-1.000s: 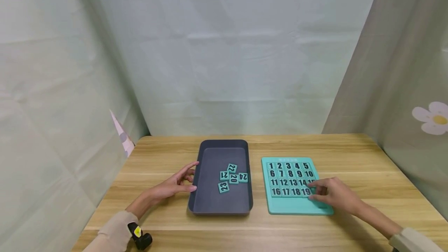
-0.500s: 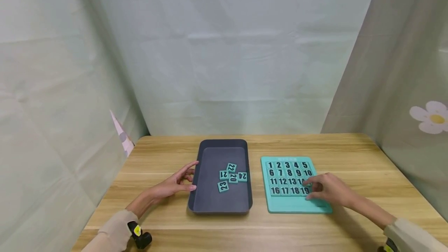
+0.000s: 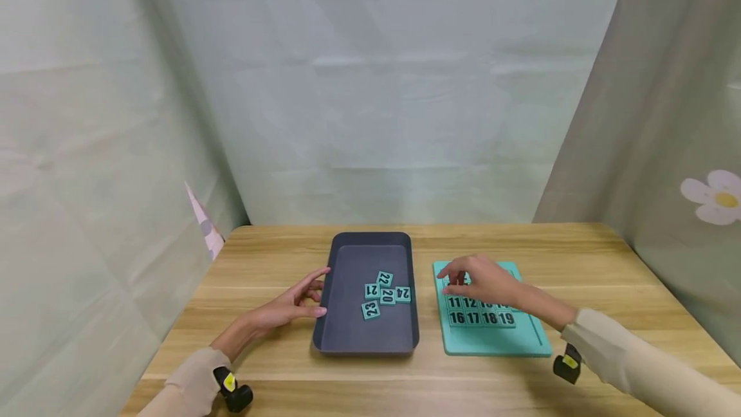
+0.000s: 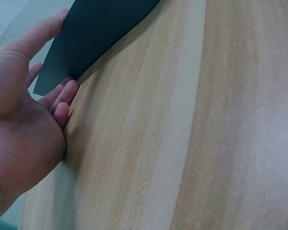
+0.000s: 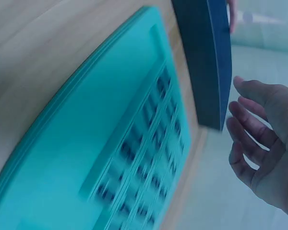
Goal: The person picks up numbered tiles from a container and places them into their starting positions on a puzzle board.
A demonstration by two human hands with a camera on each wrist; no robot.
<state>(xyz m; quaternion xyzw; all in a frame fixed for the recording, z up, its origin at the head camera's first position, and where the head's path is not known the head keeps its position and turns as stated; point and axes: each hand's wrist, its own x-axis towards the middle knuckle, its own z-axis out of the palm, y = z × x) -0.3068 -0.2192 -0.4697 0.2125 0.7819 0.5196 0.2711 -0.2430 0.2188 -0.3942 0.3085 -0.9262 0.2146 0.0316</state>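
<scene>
A dark grey tray [image 3: 365, 340] lies on the wooden table with several teal number tiles [image 3: 387, 296] loose inside, marked 20 to 24. My left hand [image 3: 283, 307] rests against the tray's left side, its thumb and forefinger touching the edge; in the left wrist view the fingers lie along the dark wall. To the right is a teal number board [image 3: 492, 343] with rows of numbered tiles ending at 19. Above the board's upper left part hovers my right hand [image 3: 483, 278], fingers loosely bent with nothing between them. It hides much of the upper rows.
A wooden table [image 3: 278, 365] carries both tray and board, with a narrow strip of wood between them. Pale fabric curtains [image 3: 382, 95] stand behind and at both sides. A small black camera [image 3: 234, 391] is strapped to the left wrist, another to the right.
My right hand has left the lower right of the number board and moved left and away from me across it. My left hand stays at the tray; the tiles there lie as before.
</scene>
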